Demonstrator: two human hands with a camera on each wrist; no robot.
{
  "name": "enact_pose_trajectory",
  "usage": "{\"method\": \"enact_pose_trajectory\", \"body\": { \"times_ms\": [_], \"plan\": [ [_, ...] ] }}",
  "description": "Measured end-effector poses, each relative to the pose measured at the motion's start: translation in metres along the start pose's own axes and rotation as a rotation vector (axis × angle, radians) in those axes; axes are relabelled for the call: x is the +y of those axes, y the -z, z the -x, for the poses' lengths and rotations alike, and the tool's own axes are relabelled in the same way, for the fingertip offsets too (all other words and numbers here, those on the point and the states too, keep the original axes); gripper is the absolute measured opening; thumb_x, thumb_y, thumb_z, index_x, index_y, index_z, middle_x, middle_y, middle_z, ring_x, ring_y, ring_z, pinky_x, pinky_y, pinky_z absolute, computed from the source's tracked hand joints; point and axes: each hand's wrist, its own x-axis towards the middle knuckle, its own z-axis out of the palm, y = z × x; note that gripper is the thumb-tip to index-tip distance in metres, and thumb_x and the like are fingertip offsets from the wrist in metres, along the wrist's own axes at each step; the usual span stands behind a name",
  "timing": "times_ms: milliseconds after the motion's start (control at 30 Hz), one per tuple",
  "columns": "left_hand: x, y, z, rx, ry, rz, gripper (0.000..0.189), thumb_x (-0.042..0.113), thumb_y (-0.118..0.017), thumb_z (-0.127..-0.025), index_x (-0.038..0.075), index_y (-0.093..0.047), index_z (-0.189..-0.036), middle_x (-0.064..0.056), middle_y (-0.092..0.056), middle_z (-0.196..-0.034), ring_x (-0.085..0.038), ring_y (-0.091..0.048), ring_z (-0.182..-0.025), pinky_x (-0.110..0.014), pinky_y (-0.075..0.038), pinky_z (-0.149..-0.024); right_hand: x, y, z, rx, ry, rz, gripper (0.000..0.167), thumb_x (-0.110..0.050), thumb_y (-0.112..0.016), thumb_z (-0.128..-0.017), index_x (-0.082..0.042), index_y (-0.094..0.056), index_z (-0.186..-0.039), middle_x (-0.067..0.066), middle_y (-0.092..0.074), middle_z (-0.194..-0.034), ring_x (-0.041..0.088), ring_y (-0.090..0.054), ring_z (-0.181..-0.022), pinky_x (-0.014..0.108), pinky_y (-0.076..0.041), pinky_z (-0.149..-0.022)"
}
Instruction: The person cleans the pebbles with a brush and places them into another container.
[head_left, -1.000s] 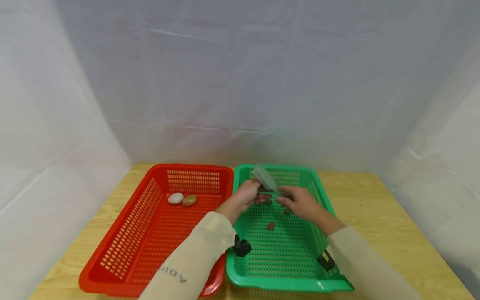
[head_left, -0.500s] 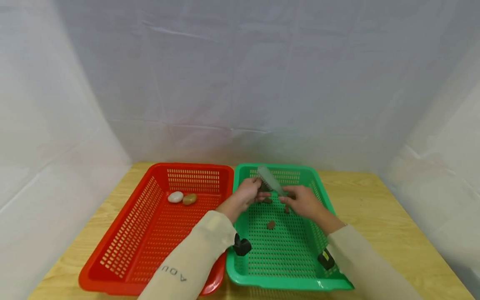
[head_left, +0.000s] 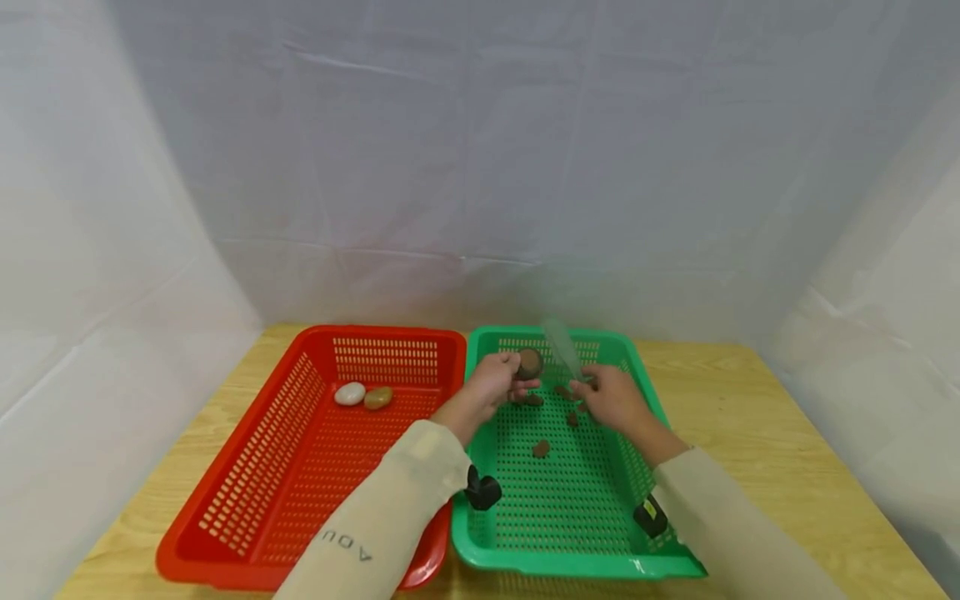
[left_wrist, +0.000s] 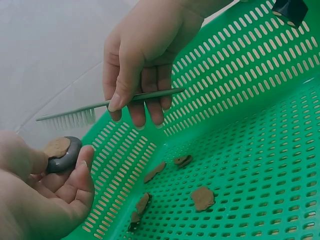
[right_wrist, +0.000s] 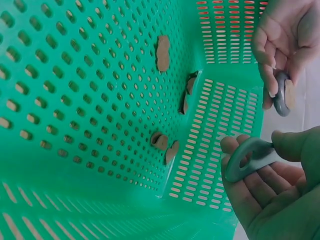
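Over the far part of the green basket (head_left: pixel 577 570), my left hand (head_left: pixel 491 385) grips a smooth dark stone (left_wrist: pixel 65 159) between thumb and fingers. A patch of brown clay-like crust (left_wrist: pixel 56 146) covers part of the stone's upper face. To its right, my right hand (head_left: pixel 613 398) pinches a grey-green brush (left_wrist: pixel 80 111) by its handle, which has a long hole in it. The brush's pale bristles face down in the left wrist view, apart from the stone. Several brown crust pieces (left_wrist: pixel 202 198) lie on the basket floor beneath both hands.
A red basket (head_left: pixel 225 575) stands against the green one's left side. In it lie a white stone (head_left: pixel 350 394) and a tan stone (head_left: pixel 378 398). Both baskets rest on a wooden table (head_left: pixel 750 433), with pale sheeting (head_left: pixel 480 167) behind and on both sides.
The brush has lifted off the stone and swung up and right with my right hand, uncovering the stone's brown patch. My left hand has stayed nearly in place.
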Motion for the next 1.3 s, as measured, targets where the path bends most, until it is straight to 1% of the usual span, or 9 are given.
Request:
{"method": "enact_pose_trajectory", "body": {
  "times_ms": [100, 200, 333, 400, 600, 733, 900, 1100, 1300],
  "plan": [
    [-0.0002, 0.0, 0.0014, 0.022, -0.016, -0.033, 0.038, 0.019, -0.037, -0.107, -0.004, -0.048, -0.136, -0.017, -0.057, -0.124, -0.018, -0.064, -0.092, -0.02, -0.048, -0.067, -0.0011, -0.0001, 0.0002, -0.007, -0.004, -0.013, 0.032, -0.015, -0.057, -0.098, 0.01, -0.061, -0.119, 0.02, -0.071, -0.091, 0.014, -0.056, -0.057, 0.029, -0.047, -0.05],
    [-0.0004, 0.0001, 0.0022, 0.031, -0.029, -0.057, 0.034, 0.019, -0.037, -0.107, -0.004, -0.054, -0.126, -0.012, -0.061, -0.109, -0.02, -0.063, -0.095, -0.024, -0.048, -0.071, -0.0019, 0.0, 0.0007, 0.01, 0.015, 0.006, 0.037, -0.016, -0.057, -0.099, 0.01, -0.058, -0.124, 0.02, -0.071, -0.097, 0.02, -0.064, -0.069, 0.035, -0.053, -0.06],
    [-0.0003, 0.0003, 0.0021, 0.02, -0.031, -0.058, 0.036, 0.017, -0.036, -0.107, -0.004, -0.051, -0.133, -0.017, -0.062, -0.115, -0.024, -0.064, -0.097, -0.021, -0.048, -0.068, -0.003, -0.0005, 0.0014, 0.031, 0.082, -0.005, 0.041, -0.017, -0.057, -0.099, 0.009, -0.054, -0.131, 0.02, -0.07, -0.104, 0.028, -0.069, -0.088, 0.045, -0.054, -0.078],
    [-0.0002, 0.0004, 0.0015, 0.013, -0.028, -0.048, 0.038, 0.016, -0.036, -0.107, -0.005, -0.048, -0.135, -0.021, -0.059, -0.122, -0.026, -0.065, -0.101, -0.021, -0.049, -0.067, -0.0034, -0.0014, 0.0019, 0.024, 0.122, -0.039, 0.042, -0.017, -0.057, -0.099, 0.008, -0.052, -0.132, 0.019, -0.071, -0.103, 0.029, -0.07, -0.089, 0.047, -0.054, -0.081],
    [-0.0014, 0.0006, -0.0001, -0.005, -0.032, -0.022, 0.039, 0.016, -0.037, -0.107, -0.005, -0.048, -0.139, -0.023, -0.06, -0.126, -0.024, -0.067, -0.101, -0.026, -0.053, -0.076, -0.0056, -0.003, 0.0033, -0.053, 0.214, -0.113, 0.039, -0.012, -0.06, -0.097, 0.007, -0.054, -0.131, 0.018, -0.071, -0.098, 0.025, -0.07, -0.078, 0.035, -0.056, -0.066],
    [-0.0029, 0.0008, -0.0006, -0.007, -0.038, -0.025, 0.038, 0.015, -0.039, -0.107, -0.003, -0.051, -0.137, -0.023, -0.064, -0.12, -0.018, -0.068, -0.091, -0.026, -0.054, -0.075, -0.0075, -0.0018, 0.0051, -0.129, 0.211, -0.117, 0.04, -0.012, -0.059, -0.098, 0.007, -0.053, -0.132, 0.019, -0.071, -0.098, 0.019, -0.068, -0.075, 0.028, -0.054, -0.06],
    [-0.0043, 0.0001, -0.0017, -0.006, -0.04, -0.019, 0.036, 0.01, -0.041, -0.105, -0.005, -0.05, -0.137, -0.024, -0.065, -0.116, -0.017, -0.068, -0.088, -0.024, -0.054, -0.071, -0.0066, -0.0006, 0.0063, -0.198, 0.2, -0.116, 0.039, -0.012, -0.057, -0.099, 0.008, -0.053, -0.132, 0.016, -0.071, -0.095, 0.021, -0.067, -0.076, 0.03, -0.052, -0.061],
    [-0.0034, 0.0006, -0.0013, -0.009, -0.041, -0.037, 0.038, 0.009, -0.038, -0.106, -0.005, -0.046, -0.14, -0.025, -0.064, -0.119, -0.015, -0.068, -0.086, -0.022, -0.052, -0.068, -0.0042, -0.0019, 0.0069, -0.185, 0.232, -0.129, 0.035, -0.011, -0.057, -0.098, 0.01, -0.056, -0.126, 0.014, -0.071, -0.086, 0.024, -0.065, -0.069, 0.029, -0.049, -0.055],
    [-0.0022, 0.0009, -0.0013, -0.018, -0.033, -0.05, 0.04, 0.017, -0.038, -0.107, 0.001, -0.045, -0.143, -0.021, -0.063, -0.123, -0.012, -0.066, -0.086, -0.02, -0.049, -0.064, -0.0038, -0.002, 0.0052, -0.154, 0.181, -0.092, 0.029, -0.009, -0.059, -0.097, 0.008, -0.061, -0.12, 0.012, -0.072, -0.084, 0.017, -0.063, -0.064, 0.028, -0.047, -0.054]
  ]
}}
